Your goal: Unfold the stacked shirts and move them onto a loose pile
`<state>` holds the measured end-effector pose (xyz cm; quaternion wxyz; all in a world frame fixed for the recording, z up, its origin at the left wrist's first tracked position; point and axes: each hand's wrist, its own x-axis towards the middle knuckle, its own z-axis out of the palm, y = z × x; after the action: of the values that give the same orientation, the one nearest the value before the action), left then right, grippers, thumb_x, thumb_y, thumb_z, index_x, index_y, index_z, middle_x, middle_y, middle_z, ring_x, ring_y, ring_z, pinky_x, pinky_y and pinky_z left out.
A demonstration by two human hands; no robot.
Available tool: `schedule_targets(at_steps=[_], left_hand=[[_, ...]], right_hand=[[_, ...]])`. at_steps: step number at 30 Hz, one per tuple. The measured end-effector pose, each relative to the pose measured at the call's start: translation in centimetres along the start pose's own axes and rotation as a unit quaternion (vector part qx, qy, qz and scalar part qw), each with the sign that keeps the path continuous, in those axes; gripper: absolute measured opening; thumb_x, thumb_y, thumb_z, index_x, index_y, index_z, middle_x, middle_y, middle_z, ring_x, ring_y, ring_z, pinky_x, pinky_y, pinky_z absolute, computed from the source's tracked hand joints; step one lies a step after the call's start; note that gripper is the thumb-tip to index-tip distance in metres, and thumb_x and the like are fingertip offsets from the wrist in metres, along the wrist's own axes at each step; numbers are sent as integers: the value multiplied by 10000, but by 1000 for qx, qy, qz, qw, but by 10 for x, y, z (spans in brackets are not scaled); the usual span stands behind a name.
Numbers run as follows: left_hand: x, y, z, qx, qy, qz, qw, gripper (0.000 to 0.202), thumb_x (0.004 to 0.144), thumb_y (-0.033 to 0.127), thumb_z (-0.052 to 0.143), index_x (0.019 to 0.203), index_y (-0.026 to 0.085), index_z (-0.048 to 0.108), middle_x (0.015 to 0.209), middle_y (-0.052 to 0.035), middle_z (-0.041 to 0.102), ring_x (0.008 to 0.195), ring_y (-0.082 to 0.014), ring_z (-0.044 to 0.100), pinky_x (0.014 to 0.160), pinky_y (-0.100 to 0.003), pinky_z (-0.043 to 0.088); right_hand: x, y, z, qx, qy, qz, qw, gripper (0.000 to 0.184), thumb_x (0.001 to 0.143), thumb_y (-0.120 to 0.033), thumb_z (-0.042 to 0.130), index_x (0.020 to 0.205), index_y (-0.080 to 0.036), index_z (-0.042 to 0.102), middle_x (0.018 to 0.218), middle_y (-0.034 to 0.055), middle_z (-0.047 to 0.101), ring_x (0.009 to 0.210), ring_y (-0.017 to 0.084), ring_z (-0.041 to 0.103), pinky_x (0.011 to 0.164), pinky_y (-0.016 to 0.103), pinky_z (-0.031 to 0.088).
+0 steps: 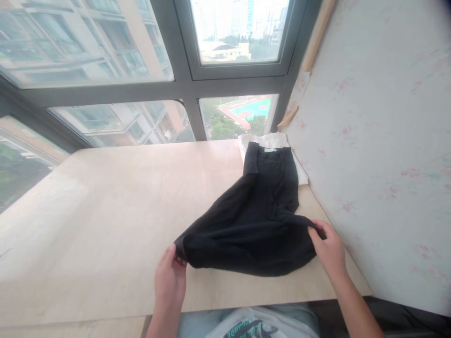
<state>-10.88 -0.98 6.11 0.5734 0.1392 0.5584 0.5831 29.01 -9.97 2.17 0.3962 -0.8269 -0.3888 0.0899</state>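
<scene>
A black garment [257, 220] lies spread on the pale wooden table [105, 211], partly lifted along its near edge. My left hand [171, 277] pinches the garment's near left corner. My right hand [327, 249] grips its right edge close to the wall. The far end of the black garment rests on a folded white garment [271, 141] at the table's back right corner.
Large windows [141, 70] with dark frames run along the far side of the table. A pale flowered wall [380, 141] borders the table on the right. The table's near edge is at my lap.
</scene>
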Motion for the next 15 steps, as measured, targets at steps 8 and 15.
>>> schedule_targets(at_steps=[8,15], left_hand=[[-1,-32,-29,345,-38,145,927,533,804,453,671,1268,218,555,1215,-78,645,1166,-275,582,1028,-430,430],[-15,-42,-3,407,-184,137,884,569,857,444,614,1359,207,492,1324,-129,585,1168,-275,586,1007,-454,471]], right_hand=[[-48,-36,23,-57,-4,-293,954,317,838,-169,529,1110,-266,659,1183,91,644,1133,294,587,1025,517,453],[-81,-82,65,-74,-239,-346,904,402,831,-85,520,1191,-220,641,1118,80,655,1024,265,598,869,446,518]])
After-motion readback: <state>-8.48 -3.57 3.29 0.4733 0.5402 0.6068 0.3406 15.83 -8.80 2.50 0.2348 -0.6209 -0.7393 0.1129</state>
